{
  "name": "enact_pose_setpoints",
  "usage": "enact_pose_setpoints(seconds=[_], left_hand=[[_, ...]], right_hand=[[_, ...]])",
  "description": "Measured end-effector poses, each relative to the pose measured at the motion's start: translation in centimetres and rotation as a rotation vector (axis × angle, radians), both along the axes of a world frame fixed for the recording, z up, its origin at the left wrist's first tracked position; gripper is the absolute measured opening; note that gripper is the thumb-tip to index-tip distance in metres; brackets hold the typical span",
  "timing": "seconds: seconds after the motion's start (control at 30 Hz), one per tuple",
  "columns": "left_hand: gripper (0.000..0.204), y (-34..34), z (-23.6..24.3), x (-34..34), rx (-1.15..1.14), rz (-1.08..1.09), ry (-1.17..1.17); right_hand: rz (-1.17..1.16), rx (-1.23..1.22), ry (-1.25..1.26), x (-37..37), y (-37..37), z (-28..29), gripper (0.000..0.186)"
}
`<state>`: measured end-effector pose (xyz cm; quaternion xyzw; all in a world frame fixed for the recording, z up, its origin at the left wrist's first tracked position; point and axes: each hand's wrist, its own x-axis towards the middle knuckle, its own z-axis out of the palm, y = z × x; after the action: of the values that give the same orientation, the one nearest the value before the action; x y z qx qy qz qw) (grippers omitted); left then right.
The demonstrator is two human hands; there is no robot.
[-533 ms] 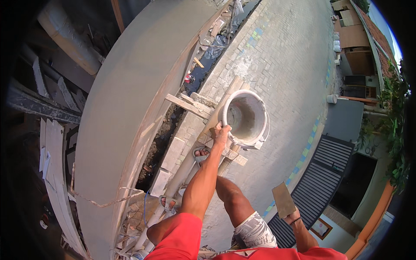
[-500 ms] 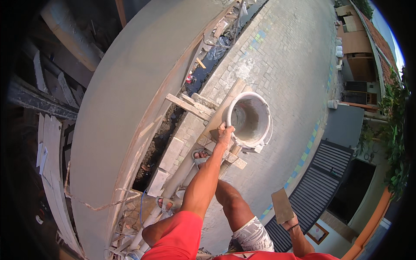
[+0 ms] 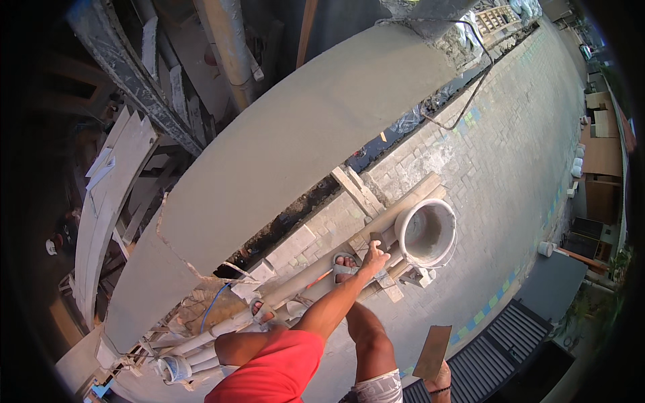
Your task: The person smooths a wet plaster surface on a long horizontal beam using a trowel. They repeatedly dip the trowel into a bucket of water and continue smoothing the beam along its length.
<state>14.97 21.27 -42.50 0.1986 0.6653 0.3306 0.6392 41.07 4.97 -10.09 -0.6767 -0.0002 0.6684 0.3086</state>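
My left hand (image 3: 375, 254) reaches just left of a white bucket (image 3: 424, 232), off its rim, with fingers loosely apart. A small dark piece (image 3: 377, 237) sits directly behind the fingertips; I cannot tell whether I touch it. The bucket rests on bamboo poles and boards (image 3: 406, 201). My right hand (image 3: 440, 376) grips a rectangular flat plastering board (image 3: 432, 349) at lower right. My sandalled feet (image 3: 345, 265) stand on the poles below a long band of smooth grey render (image 3: 269, 154).
A dark drain (image 3: 282, 221) runs beneath the rendered band. A bent bar (image 3: 470, 101) juts out above it. Timber pieces (image 3: 114, 201) lie at left. Paved lane (image 3: 510, 134), slatted gate (image 3: 490, 349) and buildings (image 3: 601, 161) are on the right.
The view has swung up and leftward along the rendered band. My left hand has let go of the bucket's rim, and the bucket now sits right of it.
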Motion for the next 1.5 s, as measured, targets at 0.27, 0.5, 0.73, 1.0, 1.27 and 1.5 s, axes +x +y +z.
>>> enact_pose_setpoints(seconds=[0.27, 0.5, 0.73, 1.0, 1.27, 1.5], left_hand=[[0.052, -11.4, 4.0, -3.1, -0.118, -0.092, 0.012], [0.033, -17.9, 16.7, -9.1, -0.059, -0.01, 0.02], [0.03, -26.5, 24.5, -17.2, -0.129, 0.332, 0.199], [0.031, -38.3, 25.6, -23.8, -0.27, 0.408, 0.758], [0.028, -50.3, 32.7, -20.4, -0.543, 1.017, 0.407], [0.015, -51.9, 36.6, -18.2, -0.351, 1.388, 0.164]], right_hand=[[0.163, 0.059, 0.059, -3.4, 5.0, 2.9, 0.042], [0.263, 0.054, 0.111, -6.6, 6.4, 4.8, 0.031], [0.459, -0.126, 0.031, -5.9, 8.2, 5.5, 0.029], [0.613, -0.035, 0.115, -8.6, 13.1, 7.6, 0.024], [0.648, 0.075, 0.068, -21.2, 14.6, 14.4, 0.024], [0.647, 0.031, 0.061, -22.7, 15.8, 15.6, 0.023]])
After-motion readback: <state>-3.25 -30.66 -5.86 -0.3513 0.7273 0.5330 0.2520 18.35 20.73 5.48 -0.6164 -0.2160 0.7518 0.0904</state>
